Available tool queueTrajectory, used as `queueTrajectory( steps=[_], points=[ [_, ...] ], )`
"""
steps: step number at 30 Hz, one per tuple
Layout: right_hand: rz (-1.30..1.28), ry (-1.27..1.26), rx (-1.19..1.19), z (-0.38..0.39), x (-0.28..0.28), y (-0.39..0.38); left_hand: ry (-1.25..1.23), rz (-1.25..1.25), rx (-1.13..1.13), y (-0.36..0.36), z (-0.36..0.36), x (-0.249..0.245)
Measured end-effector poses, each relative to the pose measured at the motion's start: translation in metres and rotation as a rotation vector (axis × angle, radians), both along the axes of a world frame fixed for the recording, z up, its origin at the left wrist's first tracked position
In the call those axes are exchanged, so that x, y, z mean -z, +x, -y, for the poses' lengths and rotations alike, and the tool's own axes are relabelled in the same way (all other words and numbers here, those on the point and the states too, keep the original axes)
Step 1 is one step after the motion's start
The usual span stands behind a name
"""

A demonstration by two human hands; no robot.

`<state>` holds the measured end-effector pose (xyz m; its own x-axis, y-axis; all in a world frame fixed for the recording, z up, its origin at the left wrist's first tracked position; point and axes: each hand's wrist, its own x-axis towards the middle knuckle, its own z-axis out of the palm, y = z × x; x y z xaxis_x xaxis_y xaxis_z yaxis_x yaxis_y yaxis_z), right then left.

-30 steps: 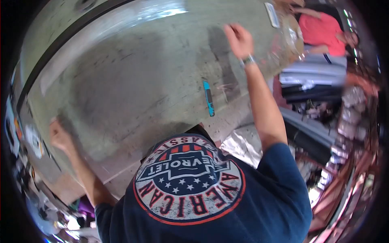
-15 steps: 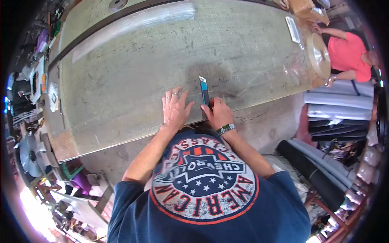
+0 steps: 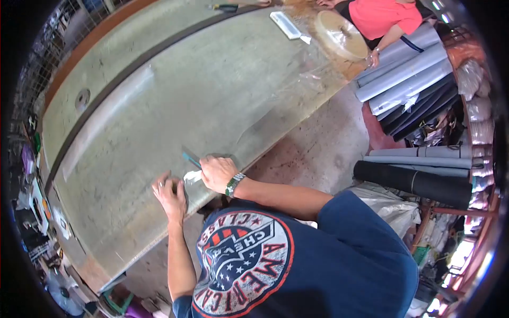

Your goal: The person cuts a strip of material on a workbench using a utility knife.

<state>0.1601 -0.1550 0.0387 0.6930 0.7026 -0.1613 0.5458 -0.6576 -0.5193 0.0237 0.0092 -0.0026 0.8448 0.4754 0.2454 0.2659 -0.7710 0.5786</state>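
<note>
My right hand (image 3: 218,172) is closed around a blue and black cutter (image 3: 192,160) at the near part of the worktable (image 3: 159,122). A small white piece (image 3: 192,177) lies between my two hands, next to the right fingers. My left hand (image 3: 170,197) is just left of it, fingers bent over the tabletop; whether anything is between its fingertips is too small to make out.
A person in a red shirt (image 3: 384,16) stands at the far right beside a large round roll (image 3: 342,36). Grey rolls (image 3: 408,63) and a black roll (image 3: 413,184) lie right of the table. A dark strip (image 3: 114,82) crosses the tabletop.
The view has turned and shifted. The cutter now points up-left in my right hand. My left hand's fingers have bent from lying spread. A white piece now shows between the hands.
</note>
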Motion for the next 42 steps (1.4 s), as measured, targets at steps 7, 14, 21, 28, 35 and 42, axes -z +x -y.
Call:
queueTrajectory(
  steps=[7,14,21,28,35,42],
  points=[
    [0.093,0.053,-0.229,-0.075,0.011,0.114,-0.478,0.02,-0.211,-0.092,-0.022,-0.015],
    [0.118,0.167,-0.265,-0.132,0.004,0.084,-0.593,0.116,-0.382,-0.165,-0.044,-0.053],
    [-0.831,0.159,-0.931,-0.19,-0.018,-0.087,-0.581,0.135,-0.334,-0.18,-0.072,-0.105],
    [-0.837,0.193,-0.868,-0.22,-0.031,-0.126,-1.792,0.62,-0.337,-0.213,-0.084,-0.061],
    [-0.743,0.112,-0.909,-0.253,-0.018,-0.156,-1.196,0.296,-0.643,-0.247,-0.129,-0.059],
    [-1.023,-0.118,-0.734,-0.278,0.02,-0.175,-0.657,0.207,-0.774,-0.347,-0.226,-0.031]
  ],
)
